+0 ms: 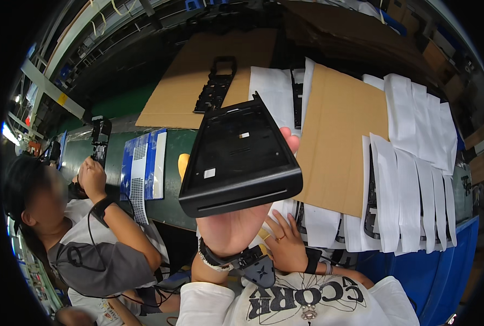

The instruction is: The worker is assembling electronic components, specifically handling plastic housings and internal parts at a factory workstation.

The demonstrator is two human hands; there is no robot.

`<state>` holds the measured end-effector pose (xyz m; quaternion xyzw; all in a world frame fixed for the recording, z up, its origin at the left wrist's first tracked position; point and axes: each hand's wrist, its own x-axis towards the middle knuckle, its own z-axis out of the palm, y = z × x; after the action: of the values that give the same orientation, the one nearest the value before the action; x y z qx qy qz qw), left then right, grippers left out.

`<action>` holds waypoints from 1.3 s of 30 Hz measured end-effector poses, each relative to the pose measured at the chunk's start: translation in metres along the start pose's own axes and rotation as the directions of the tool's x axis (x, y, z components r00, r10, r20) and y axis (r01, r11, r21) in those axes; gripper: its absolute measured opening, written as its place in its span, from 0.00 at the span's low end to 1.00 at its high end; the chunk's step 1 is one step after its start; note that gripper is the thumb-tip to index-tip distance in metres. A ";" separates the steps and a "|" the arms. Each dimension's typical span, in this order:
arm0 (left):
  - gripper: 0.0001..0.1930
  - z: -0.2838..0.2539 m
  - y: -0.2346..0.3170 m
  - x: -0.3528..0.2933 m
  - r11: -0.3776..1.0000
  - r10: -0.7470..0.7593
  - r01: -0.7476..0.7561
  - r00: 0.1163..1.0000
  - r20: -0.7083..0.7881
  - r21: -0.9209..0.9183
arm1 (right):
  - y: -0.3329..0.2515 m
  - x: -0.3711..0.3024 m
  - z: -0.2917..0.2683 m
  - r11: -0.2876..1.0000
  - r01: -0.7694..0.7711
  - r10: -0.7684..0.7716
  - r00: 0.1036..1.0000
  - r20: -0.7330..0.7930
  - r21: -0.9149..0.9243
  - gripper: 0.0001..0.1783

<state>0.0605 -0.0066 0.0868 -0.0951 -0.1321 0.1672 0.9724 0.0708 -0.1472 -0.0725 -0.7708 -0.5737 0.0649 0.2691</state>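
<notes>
the half-curled left hand (230,231) cradles a black casing (228,155), apparently for checking, next needing steadiness, the spread right hand (286,243) seemingly empty.

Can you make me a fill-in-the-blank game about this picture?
1. The left hand holds a casing coloured ____.
2. The larger sticker inside it is ____.
3. The co-worker in the grey top is on the picture's ____ side.
4. The right hand has its fingers spread ____, not curled.

Missing words: black; white; left; apart.
</notes>
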 end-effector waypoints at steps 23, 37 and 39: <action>0.26 -0.054 0.080 0.098 -0.984 0.134 0.126 0.989 0.058 0.129 | 0.009 -0.006 0.009 0.995 0.056 -0.059 0.997 -0.041 -0.078 0.27; 0.30 -0.066 0.167 0.190 -0.946 0.318 0.294 0.921 -0.224 -0.135 | 0.010 -0.006 0.020 0.997 0.076 -0.076 0.994 -0.081 0.004 0.28; 0.26 -0.048 0.128 0.195 -0.992 0.126 0.122 0.961 -0.246 -0.032 | 0.011 -0.008 0.013 0.996 0.087 -0.090 0.992 -0.093 -0.036 0.30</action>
<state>0.2130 0.1734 0.0555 -0.9696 -0.2158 -0.0020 -0.1151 0.0719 -0.1519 -0.0908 -0.7510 -0.5950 0.0074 0.2862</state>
